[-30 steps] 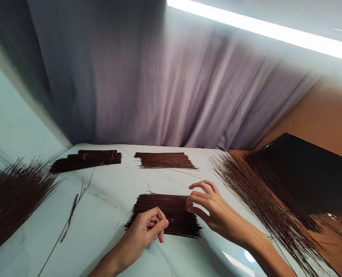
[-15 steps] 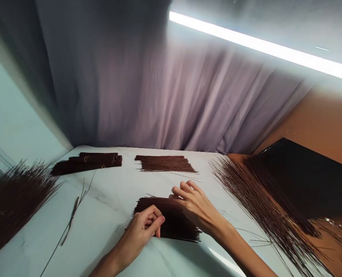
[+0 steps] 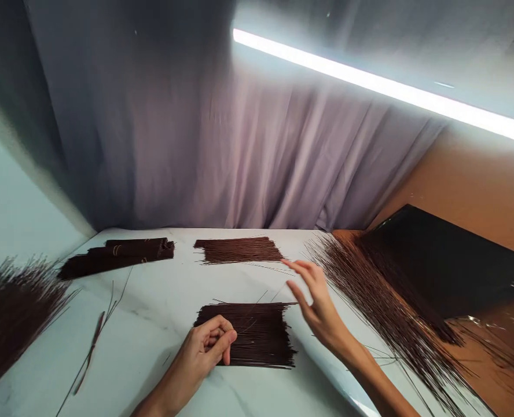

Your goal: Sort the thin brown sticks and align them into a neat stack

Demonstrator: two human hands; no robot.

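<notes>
In the head view my left hand is closed in a pinch over the left part of a flat mat of dark brown thin sticks lying in front of me. Fine strands slant up and right from its fingertips across the mat; their exact hold is hard to see. Beyond the mat's upper right corner, my right hand hovers with thumb and fingers apart. A thin strand end shows close to its thumb, but I see nothing gripped.
Farther back lie a second row of brown sticks and tied dark rolls. Long loose sticks are heaped left and right. A small tied bunch rests on the white table. A black panel stands at right.
My right hand has moved right, off the mat, and its fingers have spread. My left hand keeps its pinch, and thin strands now show beyond its fingertips. The view has shifted slightly.
</notes>
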